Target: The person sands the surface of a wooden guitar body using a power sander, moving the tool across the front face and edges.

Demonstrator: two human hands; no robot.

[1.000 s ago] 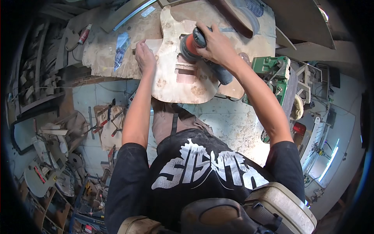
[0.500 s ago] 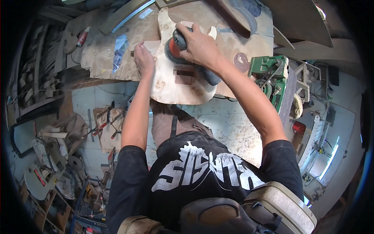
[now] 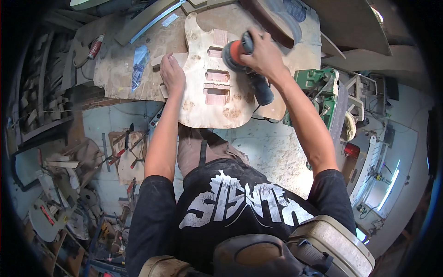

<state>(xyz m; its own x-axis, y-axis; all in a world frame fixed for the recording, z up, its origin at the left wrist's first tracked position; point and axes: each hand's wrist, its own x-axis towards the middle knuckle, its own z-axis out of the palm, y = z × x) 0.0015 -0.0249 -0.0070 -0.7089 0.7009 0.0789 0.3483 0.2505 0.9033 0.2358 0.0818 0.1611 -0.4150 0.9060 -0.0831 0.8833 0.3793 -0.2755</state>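
A pale wooden guitar body [image 3: 196,85] with brown burl spots lies on the workbench [image 3: 113,76], overhanging its near edge. Several rectangular cavities run down its middle. My left hand [image 3: 172,76] grips the body's left edge; some of the fingertips are hidden. In my right hand [image 3: 266,55] is an orange and black orbital sander [image 3: 236,51], held by its top. Its round pad sits over the right side of the body, beside the upper cavities. The sander's dark rear part points toward me.
A green bench machine [image 3: 330,90], which looks like a belt sander, stands close to my right forearm. Dark curved wood [image 3: 270,23] lies at the back. To the left are a clear plastic packet [image 3: 140,67] and a red and white tube [image 3: 96,47]. Clamps [image 3: 122,150] lie lower left.
The orbital sander has moved right with my right hand, uncovering the upper cavities. My left hand stays at the guitar body's left edge.
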